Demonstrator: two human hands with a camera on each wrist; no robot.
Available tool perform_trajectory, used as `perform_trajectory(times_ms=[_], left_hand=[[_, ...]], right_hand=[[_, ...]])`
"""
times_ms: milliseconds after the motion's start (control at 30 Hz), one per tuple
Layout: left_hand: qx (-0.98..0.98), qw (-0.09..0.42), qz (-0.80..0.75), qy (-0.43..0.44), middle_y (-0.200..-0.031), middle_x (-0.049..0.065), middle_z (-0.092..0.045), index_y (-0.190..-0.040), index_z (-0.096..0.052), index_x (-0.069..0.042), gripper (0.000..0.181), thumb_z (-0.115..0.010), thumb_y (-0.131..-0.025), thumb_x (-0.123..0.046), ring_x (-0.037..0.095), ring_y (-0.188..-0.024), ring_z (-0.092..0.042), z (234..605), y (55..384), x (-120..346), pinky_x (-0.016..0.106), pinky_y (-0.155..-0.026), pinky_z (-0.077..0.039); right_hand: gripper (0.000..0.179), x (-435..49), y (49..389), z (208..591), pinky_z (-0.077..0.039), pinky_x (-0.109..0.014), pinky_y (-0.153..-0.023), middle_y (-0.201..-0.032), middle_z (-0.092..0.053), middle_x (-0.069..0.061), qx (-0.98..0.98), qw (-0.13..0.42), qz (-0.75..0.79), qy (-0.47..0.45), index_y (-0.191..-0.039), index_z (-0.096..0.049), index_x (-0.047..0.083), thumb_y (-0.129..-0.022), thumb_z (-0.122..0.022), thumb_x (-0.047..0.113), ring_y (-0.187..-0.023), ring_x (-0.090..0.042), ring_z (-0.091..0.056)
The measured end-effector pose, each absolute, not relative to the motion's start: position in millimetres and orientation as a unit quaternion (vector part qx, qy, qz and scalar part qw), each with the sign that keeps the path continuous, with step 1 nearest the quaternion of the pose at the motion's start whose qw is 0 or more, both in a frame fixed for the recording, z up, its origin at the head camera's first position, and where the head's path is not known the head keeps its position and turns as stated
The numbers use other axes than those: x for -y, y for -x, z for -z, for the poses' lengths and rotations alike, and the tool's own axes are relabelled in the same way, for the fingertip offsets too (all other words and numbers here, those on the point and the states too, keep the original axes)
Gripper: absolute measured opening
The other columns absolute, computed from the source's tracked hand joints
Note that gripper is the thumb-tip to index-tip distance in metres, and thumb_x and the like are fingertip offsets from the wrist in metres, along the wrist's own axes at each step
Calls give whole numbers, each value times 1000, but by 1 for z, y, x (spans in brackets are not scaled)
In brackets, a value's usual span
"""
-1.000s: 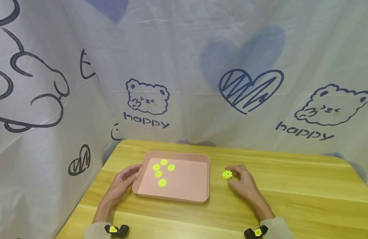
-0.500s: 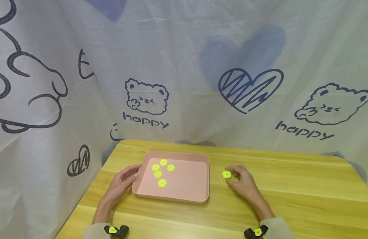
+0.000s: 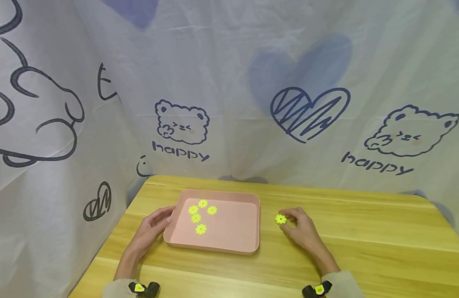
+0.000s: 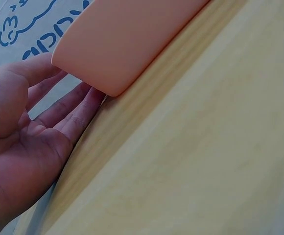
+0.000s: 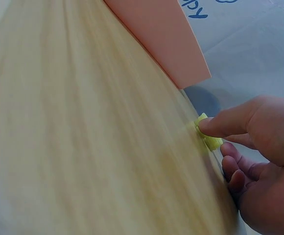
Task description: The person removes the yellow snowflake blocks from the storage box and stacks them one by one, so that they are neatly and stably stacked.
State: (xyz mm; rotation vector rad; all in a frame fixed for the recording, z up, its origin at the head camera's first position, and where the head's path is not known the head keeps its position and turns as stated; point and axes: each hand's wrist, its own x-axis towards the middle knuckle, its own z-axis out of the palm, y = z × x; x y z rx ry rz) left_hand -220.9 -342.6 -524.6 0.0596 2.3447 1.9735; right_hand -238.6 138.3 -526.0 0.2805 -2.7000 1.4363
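A shallow pink tray [image 3: 233, 225] stands on the table with several flat yellow notched snowflake discs [image 3: 201, 229] lying apart in its left half. My left hand [image 3: 149, 231] holds the tray's left side, the thumb at the rim; in the left wrist view the fingers [image 4: 78, 115] reach to the tray's lower edge. Right of the tray, my right hand [image 3: 304, 231] pinches yellow snowflake discs [image 3: 280, 219] between thumb and fingers, low at the table. From the right wrist view they look stacked [image 5: 211, 139], though the fingers partly hide them and their number cannot be told.
The wooden table [image 3: 382, 231] extends past the right hand and in front of the tray. A white printed cloth [image 3: 237, 136] hangs behind the table and along its left side. Black straps with small devices [image 3: 144, 289] sit on both wrists.
The right hand and its yellow discs have shifted very slightly left toward the tray. The left hand stays at the tray's left side, and the discs inside lie as before.
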Motion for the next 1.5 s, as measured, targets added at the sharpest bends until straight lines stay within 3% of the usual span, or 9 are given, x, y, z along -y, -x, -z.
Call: perform_trajectory(times_ms=[1067, 1267, 1500], left_hand=[[-766, 36, -641, -35, -151, 21, -50, -149, -49, -1, 51, -63, -105, -22, 4, -123, -58, 523, 219, 342, 19, -100, -48], [-769, 37, -638, -26, -151, 20, -50, -149, -49, -2, 51, -63, -104, -23, 4, -123, -58, 523, 220, 342, 19, -100, -48], [-764, 37, -644, -24, -151, 21, -50, -149, -48, 0, 51, -63, -105, -21, 5, -124, -57, 523, 219, 342, 19, -100, -48]], right_hand=[[38, -141, 237, 525, -51, -48, -94, -112, -62, -11, 874, 33, -475, -92, -125, -70, 3, -88, -78, 3, -105, -29, -58], [42, -138, 236, 519, -52, -44, -88, -112, -61, -14, 873, 67, -472, -96, -126, -69, 5, -85, -80, 2, -101, -27, -58], [36, -122, 226, 494, -57, -36, -80, -113, -64, -17, 840, 95, -518, -133, -124, -69, 3, -89, -77, -1, -99, -27, -61]])
